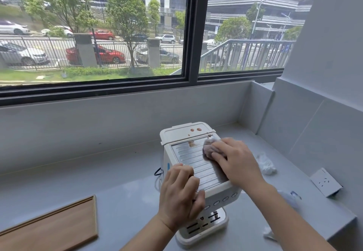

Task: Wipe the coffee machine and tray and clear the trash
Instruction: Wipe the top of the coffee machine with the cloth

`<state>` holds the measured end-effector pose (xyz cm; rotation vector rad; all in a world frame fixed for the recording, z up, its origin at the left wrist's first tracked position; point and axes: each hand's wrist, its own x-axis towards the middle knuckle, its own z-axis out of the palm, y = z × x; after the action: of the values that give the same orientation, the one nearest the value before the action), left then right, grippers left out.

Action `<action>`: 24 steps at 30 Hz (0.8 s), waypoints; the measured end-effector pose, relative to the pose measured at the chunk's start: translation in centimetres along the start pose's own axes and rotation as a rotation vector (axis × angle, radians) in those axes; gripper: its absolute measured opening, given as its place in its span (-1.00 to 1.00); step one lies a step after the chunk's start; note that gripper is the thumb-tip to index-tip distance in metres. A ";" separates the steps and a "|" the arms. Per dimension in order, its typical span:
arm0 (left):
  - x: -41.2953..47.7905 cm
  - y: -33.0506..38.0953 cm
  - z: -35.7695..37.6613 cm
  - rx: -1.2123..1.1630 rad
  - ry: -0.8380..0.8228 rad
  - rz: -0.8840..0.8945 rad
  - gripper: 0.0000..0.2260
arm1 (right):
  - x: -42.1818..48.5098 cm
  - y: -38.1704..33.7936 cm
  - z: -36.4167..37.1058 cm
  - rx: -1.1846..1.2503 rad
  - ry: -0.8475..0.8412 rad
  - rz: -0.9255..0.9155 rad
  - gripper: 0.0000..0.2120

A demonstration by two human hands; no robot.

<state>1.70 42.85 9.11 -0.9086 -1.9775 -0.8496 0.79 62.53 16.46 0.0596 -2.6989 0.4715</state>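
While the coffee machine (198,170) stands on the grey counter (117,172) under the window, both hands are on it, set apart at opposite sides of its top. Its front, with a row of round buttons (216,203) and the slotted drip tray (204,225) below, faces the person and is turned a little to their right. The long axis of the ribbed metal top runs from near to far, leaning left toward the back.

The left hand (179,197) grips the near left corner of the top, fingers curled over the edge. The right hand (235,160) holds a stained wad (209,148) down on the far right part of the ribbed plate, fingers bent over it. Brown spots (195,130) mark the rear lid.

A white tissue (266,164) lies crumpled on the counter near the machine's right side, a socket (326,182) sits further right, and a wooden board (55,229) lies well to the left.
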 end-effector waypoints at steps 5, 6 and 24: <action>-0.3 -0.1 -0.1 -0.051 -0.007 -0.027 -0.85 | 2.8 -1.4 1.1 -0.073 -0.068 0.118 -0.73; -0.3 0.0 -0.1 -0.052 -0.010 -0.030 -0.89 | 2.4 -1.4 0.8 -0.089 -0.078 0.096 -0.73; -0.1 0.1 -0.2 -0.069 -0.028 -0.048 -0.92 | 1.3 -1.3 1.5 -0.099 -0.076 -0.130 -0.74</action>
<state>1.93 42.74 9.17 -0.9201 -2.0115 -0.9415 -0.82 60.83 16.13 0.2283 -2.7662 0.3019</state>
